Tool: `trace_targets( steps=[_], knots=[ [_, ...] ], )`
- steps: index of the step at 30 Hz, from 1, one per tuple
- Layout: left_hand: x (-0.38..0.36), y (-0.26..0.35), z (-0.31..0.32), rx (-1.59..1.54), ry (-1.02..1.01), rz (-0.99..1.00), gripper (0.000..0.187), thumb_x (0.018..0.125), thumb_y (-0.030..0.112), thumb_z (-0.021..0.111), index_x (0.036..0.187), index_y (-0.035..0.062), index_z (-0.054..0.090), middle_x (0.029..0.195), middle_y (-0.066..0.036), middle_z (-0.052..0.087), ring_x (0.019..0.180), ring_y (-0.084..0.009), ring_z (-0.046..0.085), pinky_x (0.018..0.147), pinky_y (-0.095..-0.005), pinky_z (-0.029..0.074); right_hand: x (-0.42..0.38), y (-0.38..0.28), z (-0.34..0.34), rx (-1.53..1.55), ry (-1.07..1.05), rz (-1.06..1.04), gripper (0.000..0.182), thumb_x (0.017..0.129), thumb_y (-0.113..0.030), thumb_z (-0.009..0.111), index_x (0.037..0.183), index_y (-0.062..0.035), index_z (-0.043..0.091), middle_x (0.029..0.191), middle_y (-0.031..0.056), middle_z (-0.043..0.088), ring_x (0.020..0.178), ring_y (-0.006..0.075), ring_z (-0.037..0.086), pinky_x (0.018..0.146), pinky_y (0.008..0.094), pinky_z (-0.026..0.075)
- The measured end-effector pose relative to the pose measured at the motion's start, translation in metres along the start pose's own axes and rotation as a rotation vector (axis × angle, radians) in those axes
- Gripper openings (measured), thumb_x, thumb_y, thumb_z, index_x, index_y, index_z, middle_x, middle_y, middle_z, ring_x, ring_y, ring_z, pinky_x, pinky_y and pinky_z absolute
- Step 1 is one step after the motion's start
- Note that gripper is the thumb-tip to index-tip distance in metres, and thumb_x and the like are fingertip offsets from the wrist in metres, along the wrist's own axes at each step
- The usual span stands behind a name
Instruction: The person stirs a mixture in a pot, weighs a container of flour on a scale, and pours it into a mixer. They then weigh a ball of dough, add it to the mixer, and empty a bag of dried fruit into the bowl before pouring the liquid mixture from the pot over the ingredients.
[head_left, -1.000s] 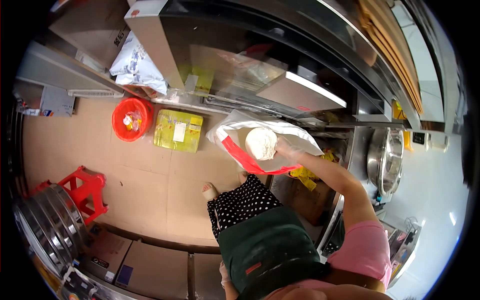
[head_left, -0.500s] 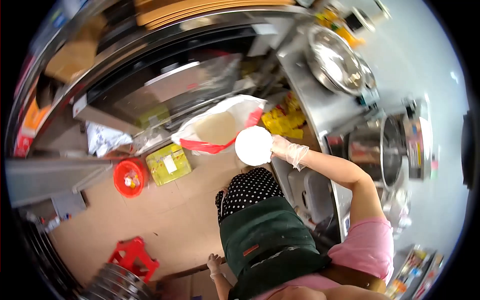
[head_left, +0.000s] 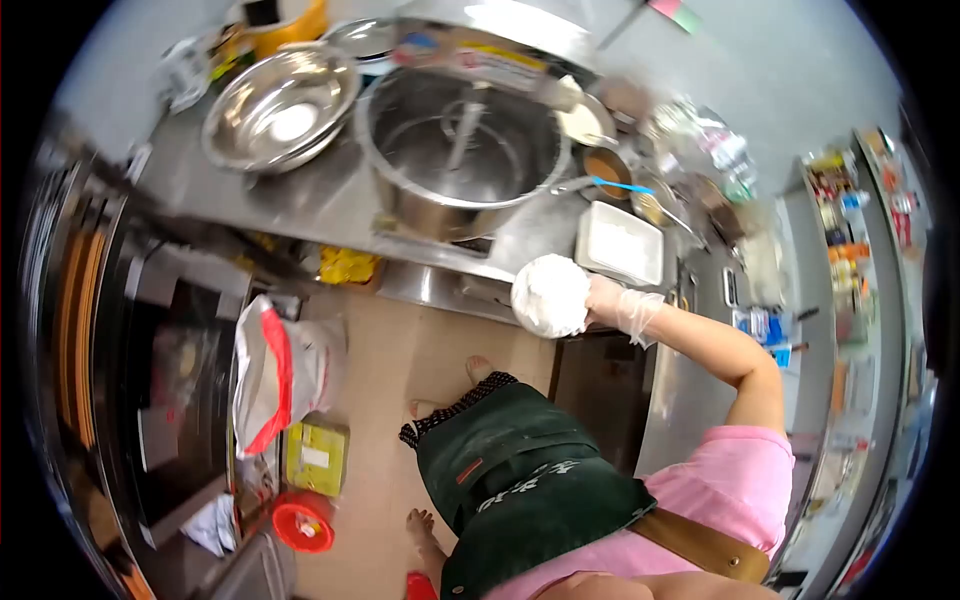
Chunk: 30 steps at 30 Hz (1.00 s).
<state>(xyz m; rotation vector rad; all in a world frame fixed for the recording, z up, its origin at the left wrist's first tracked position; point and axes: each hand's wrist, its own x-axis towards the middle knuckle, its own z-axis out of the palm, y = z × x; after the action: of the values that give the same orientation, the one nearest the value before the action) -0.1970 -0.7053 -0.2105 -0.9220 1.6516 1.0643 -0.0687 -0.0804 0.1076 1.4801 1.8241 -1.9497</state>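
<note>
My right hand (head_left: 604, 300), in a clear plastic glove, grips the side of a round bowl heaped with white flour (head_left: 551, 296). The bowl is up beside the counter's front edge, near a white rectangular tub (head_left: 620, 244); the heap hides most of the bowl. My left hand (head_left: 420, 522) hangs low at my side with its fingers apart, holding nothing. On the floor to the left stands an open white sack with a red band (head_left: 272, 390).
The steel counter (head_left: 250, 205) carries a big mixing pot (head_left: 465, 150), shiny metal bowls (head_left: 285, 110), and a pan with a blue-handled tool (head_left: 605, 168). A yellow box (head_left: 316, 458) and red bucket (head_left: 303, 522) stand on the floor. Shelves (head_left: 835, 330) line the right.
My view has turned right from the sack toward the counter. The right hand has carried the flour-filled bowl away from the sack to the counter's edge. My left hand still hangs low.
</note>
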Motion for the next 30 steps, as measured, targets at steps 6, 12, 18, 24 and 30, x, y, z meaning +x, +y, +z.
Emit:
trace_targets(
  steps=[6,12,18,24,30],
  knots=[
    [-0.015,0.072,0.087,0.229,-0.055,0.130,0.043,0.102,0.033,0.052,0.133,0.0026,0.052,0.112,-0.013,0.065,0.089,-0.0215,0.064,0.074,-0.0326,0.050,-0.040,0.044,-0.137,0.156,0.519,0.062,0.017,0.087,-0.012,0.065,0.098,-0.0008,0.070,0.080,0.0064,0.070,0.065,0.0145,0.067,0.050,0.0307,0.053],
    [-0.041,0.073,0.135,0.298,-0.146,0.223,0.038,0.101,0.031,0.054,0.126,0.0029,0.056,0.105,-0.010,0.066,0.082,-0.0171,0.063,0.071,-0.0294,0.049,0.013,0.110,-0.206,-0.293,0.986,0.090,0.027,0.087,-0.007,0.056,0.111,0.0020,0.063,0.079,0.0214,0.070,0.068,0.0309,0.070,0.058,0.0414,0.056],
    [-0.049,0.046,0.129,0.328,-0.173,0.164,0.032,0.100,0.028,0.055,0.120,0.0033,0.057,0.097,-0.009,0.065,0.074,-0.0146,0.061,0.064,-0.0266,0.048,0.045,0.128,-0.173,-0.929,1.192,-0.114,0.061,0.087,-0.003,0.053,0.146,-0.0064,0.038,0.125,0.0194,0.054,0.088,0.0392,0.067,0.071,0.0489,0.056],
    [-0.055,0.030,0.122,0.306,-0.119,0.146,0.030,0.100,0.025,0.055,0.120,0.0027,0.057,0.096,-0.010,0.064,0.070,-0.0139,0.060,0.060,-0.0260,0.047,0.049,0.128,-0.173,-1.284,1.219,-0.235,0.062,0.085,-0.003,0.055,0.146,-0.0071,0.041,0.122,0.0185,0.056,0.081,0.0286,0.066,0.057,0.0365,0.058],
    [-0.064,0.036,0.136,0.308,-0.100,0.164,0.031,0.101,0.025,0.054,0.121,0.0008,0.056,0.098,-0.011,0.064,0.070,-0.0135,0.059,0.060,-0.0246,0.047,0.047,0.126,-0.180,-1.271,1.346,-0.450,0.071,0.074,0.000,0.061,0.143,-0.0064,0.045,0.121,0.0178,0.057,0.079,0.0299,0.066,0.057,0.0375,0.056]
  ],
)
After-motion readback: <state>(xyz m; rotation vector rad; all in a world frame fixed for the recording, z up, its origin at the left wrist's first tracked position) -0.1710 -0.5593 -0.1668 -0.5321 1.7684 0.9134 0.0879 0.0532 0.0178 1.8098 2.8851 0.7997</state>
